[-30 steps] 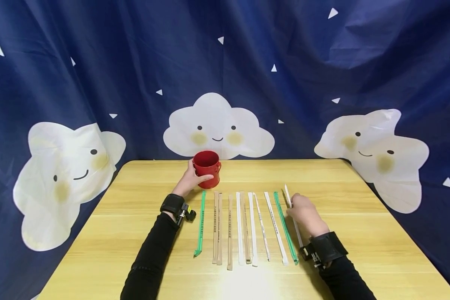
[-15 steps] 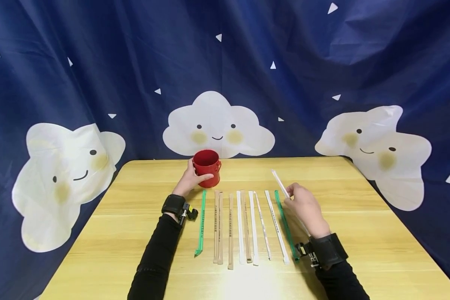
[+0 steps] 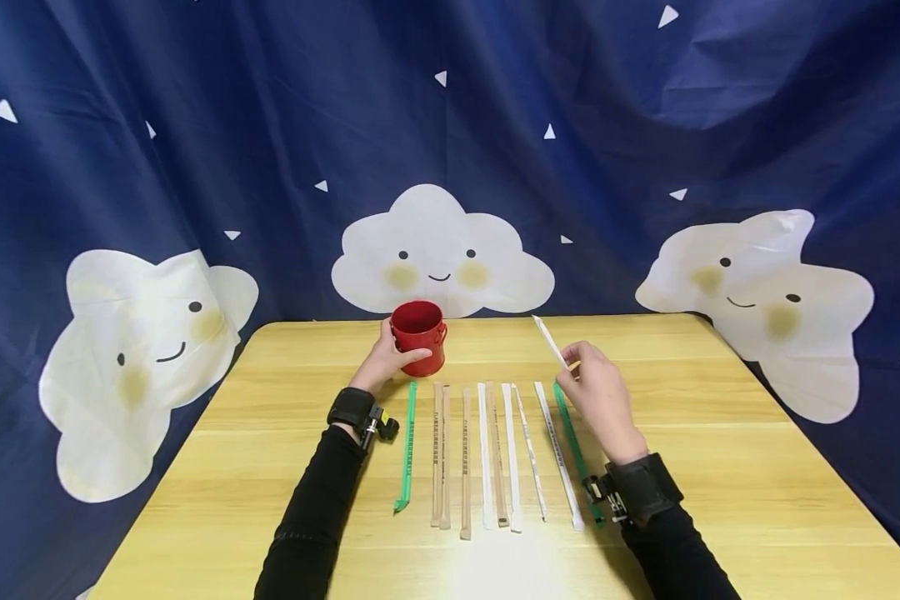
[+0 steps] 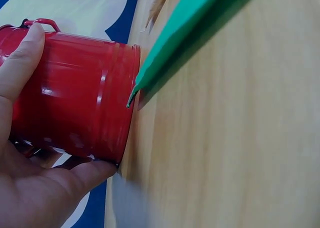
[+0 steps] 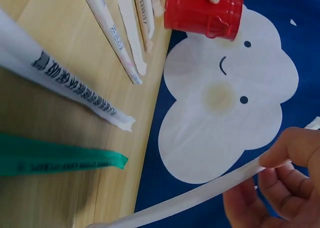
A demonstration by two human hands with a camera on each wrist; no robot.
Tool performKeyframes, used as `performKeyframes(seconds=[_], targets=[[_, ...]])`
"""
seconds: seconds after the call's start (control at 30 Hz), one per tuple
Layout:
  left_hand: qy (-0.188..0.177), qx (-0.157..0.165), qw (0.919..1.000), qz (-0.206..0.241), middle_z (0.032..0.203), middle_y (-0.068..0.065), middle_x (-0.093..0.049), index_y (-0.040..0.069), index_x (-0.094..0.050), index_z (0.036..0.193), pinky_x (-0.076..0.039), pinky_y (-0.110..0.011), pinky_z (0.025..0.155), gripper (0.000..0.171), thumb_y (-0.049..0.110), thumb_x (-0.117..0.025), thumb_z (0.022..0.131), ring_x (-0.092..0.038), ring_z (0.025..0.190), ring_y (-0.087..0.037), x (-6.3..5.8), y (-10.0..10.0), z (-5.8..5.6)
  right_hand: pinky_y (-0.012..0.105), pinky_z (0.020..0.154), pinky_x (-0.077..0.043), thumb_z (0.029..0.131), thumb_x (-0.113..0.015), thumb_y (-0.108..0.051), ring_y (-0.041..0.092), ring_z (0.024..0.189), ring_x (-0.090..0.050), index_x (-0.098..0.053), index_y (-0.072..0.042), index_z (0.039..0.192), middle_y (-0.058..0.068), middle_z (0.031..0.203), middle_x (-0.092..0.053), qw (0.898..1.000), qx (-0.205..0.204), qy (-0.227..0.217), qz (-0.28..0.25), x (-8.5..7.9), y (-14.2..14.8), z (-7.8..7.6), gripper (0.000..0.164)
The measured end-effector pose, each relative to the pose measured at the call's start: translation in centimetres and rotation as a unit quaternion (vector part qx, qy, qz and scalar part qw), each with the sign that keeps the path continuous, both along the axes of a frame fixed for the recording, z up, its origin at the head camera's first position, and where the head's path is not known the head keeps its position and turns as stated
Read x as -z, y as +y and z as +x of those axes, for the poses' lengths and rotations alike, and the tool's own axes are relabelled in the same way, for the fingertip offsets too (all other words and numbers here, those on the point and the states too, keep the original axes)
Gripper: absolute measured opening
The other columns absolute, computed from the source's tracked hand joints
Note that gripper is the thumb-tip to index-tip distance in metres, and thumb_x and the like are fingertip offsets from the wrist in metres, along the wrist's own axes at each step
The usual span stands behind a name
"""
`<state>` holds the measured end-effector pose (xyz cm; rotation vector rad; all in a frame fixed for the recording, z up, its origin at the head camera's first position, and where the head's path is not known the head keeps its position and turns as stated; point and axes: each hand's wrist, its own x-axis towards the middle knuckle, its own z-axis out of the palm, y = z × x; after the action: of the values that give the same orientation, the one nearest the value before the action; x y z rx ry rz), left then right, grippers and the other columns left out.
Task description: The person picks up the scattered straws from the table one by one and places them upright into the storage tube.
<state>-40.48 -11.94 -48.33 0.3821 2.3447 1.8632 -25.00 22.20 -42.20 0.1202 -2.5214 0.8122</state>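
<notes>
My left hand [image 3: 379, 362] holds a small red metal bucket [image 3: 424, 350] near the table's far edge, thumb on one side and fingers round the other. In the left wrist view the bucket [image 4: 75, 93] stands upright on the wood. Between thumb and fingers, my right hand [image 3: 602, 400] pinches a white paper-wrapped straw [image 3: 549, 340], raised above the table and slanting up to the far left. The right wrist view shows this straw [image 5: 200, 193] running down from the fingertips. A green wrapped straw [image 3: 570, 429] lies below the right hand, beside a printed white one [image 3: 558, 458].
Several more wrapped straws lie roughly side by side: a green straw [image 3: 407, 450] at the left, a brown straw [image 3: 466, 467] among the middle ones, and a thin printed straw [image 3: 529, 454] farther right. Behind the wooden table [image 3: 735, 467] hangs a blue curtain [image 3: 270, 100] with clouds.
My right hand has lifted the white straw off the table and carried it up, forward and slightly left. The left hand still holds the bucket in the same place.
</notes>
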Motion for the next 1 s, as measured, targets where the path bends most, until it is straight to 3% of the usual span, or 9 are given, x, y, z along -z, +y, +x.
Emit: performKeyframes(seconds=[0.33,0.57,1.0], targets=[[-0.002,0.001,1.0000,0.005,0.154,-0.012,-0.036,0.015,-0.013,0.156,-0.034,-0.050,0.118,0.098,0.018,-0.083,0.087,-0.038,0.141,-0.029,0.0,-0.1,0.1,0.043,0.073,-0.060,0.091,-0.065,-0.002,0.030,0.087,-0.070,-0.064,0.000,0.108,0.014,0.100,-0.067,0.994,-0.047,0.091,-0.045,0.2,-2.5,-2.7,0.017],[-0.001,0.006,0.9998,0.018,0.153,-0.012,-0.037,0.015,-0.015,0.155,-0.033,-0.051,0.118,0.097,0.017,-0.083,0.086,-0.038,0.141,-0.029,0.2,0.0,-0.2,0.037,0.080,-0.061,0.091,-0.063,0.005,0.027,0.090,-0.068,-0.062,0.002,0.107,0.015,0.099,-0.064,0.977,-0.096,0.145,-0.125,0.4,-4.7,-4.9,0.016],[-0.005,-0.002,0.9999,0.010,0.153,-0.011,-0.038,0.015,-0.015,0.155,-0.034,-0.051,0.117,0.100,0.021,-0.086,0.084,-0.038,0.140,-0.030,0.1,0.0,-0.4,0.031,0.087,-0.059,0.094,-0.063,0.004,0.028,0.096,-0.067,-0.061,0.004,0.109,0.017,0.103,-0.064,0.950,-0.136,0.238,-0.153,-0.8,-9.8,-7.3,0.015]])
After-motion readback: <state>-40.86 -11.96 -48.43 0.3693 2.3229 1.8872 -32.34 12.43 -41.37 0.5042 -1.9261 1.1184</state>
